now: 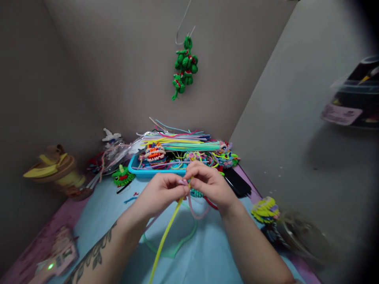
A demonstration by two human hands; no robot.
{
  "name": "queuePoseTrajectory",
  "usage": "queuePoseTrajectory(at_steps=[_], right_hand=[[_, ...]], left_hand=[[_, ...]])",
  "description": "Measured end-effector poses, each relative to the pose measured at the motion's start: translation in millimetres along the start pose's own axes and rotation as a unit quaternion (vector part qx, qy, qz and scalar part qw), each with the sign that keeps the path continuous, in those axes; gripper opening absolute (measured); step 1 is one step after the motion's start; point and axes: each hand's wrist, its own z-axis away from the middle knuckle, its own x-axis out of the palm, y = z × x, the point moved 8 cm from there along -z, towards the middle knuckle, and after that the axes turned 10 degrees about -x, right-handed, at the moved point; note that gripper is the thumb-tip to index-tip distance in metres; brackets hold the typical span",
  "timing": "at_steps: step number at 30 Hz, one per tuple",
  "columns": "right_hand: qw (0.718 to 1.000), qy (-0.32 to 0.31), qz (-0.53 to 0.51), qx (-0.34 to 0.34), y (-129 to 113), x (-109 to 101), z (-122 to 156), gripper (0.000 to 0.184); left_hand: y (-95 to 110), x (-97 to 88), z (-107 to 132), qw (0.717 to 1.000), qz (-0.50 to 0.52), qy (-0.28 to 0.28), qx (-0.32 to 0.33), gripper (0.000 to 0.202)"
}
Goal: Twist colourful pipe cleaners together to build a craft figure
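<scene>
My left hand (158, 194) and my right hand (209, 184) meet in the middle, both closed in a pinch on thin fuzzy pipe cleaners. A long yellow pipe cleaner (166, 235) runs from between the fingertips down toward the front. From the same spot a pale pink pipe cleaner (194, 212) curves below my right hand. My fingers partly cover the place where the strands come together. Beneath the hands, a mint green strand (187, 238) lies in a loop on the light blue cloth (207, 252).
Behind my hands stands a blue tray (142, 172) with bundled pipe cleaners (177, 139) and fuzzy figures. A black phone (237, 183) lies right. Green fuzzy figure (122, 176) and yellow plant-like object (55, 167) are left. Green ornaments (185, 65) hang from a wall hook.
</scene>
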Motion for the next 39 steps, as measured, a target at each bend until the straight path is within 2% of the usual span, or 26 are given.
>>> queuePoseTrajectory(at_steps=[3,6,8,11,15,18,21,25,28,31,35,37,39], right_hand=[[1.0,-0.009,-0.015,-0.017,-4,1,0,0.01],[0.998,-0.026,0.037,-0.042,-11,1,1,0.01],[0.993,-0.024,0.095,-0.065,-15,-1,1,0.011],[0.984,0.023,0.147,-0.095,-19,-4,2,0.009],[0.986,0.092,0.117,-0.074,-12,-5,3,0.003],[0.988,0.123,0.075,-0.048,-5,-6,3,0.001],[0.991,0.13,0.022,-0.033,2,-8,2,0.005],[0.992,0.093,-0.082,0.011,15,-4,2,0.011],[0.98,0.054,-0.181,0.059,27,4,4,0.017],[0.967,0.046,-0.235,0.083,34,8,6,0.023],[0.981,0.066,-0.163,0.083,33,4,5,0.022],[0.99,0.111,-0.059,0.064,25,-4,5,0.019],[0.984,0.163,0.069,0.033,9,-12,6,0.014]], left_hand=[[-2,2.5,-2,0.999,0.028,-0.028,-0.006,0.015],[-4,0.7,-5,0.997,0.066,-0.031,0.003,0.013],[-5,-3.5,-7,0.996,0.088,-0.012,0.018,0.013],[-2,-10.5,-8,0.993,0.105,0.036,0.046,0.017],[5,-16.4,-3,0.989,0.078,0.105,0.065,0.018],[13,-17.1,2,0.988,0.048,0.122,0.08,0.017],[15,-16.1,5,0.991,0.031,0.106,0.077,0.015],[13,-10.1,6,0.997,0.026,0.044,0.065,0.012],[9,-2.2,5,0.998,0.028,-0.004,0.048,0.011],[6,2.6,3,0.998,0.036,-0.032,0.034,0.011],[6,-3.5,0,0.998,0.036,-0.015,0.044,0.012],[8,-11.7,0,0.997,0.034,0.025,0.063,0.013],[11,-20.0,1,0.993,0.014,0.082,0.086,0.014]])
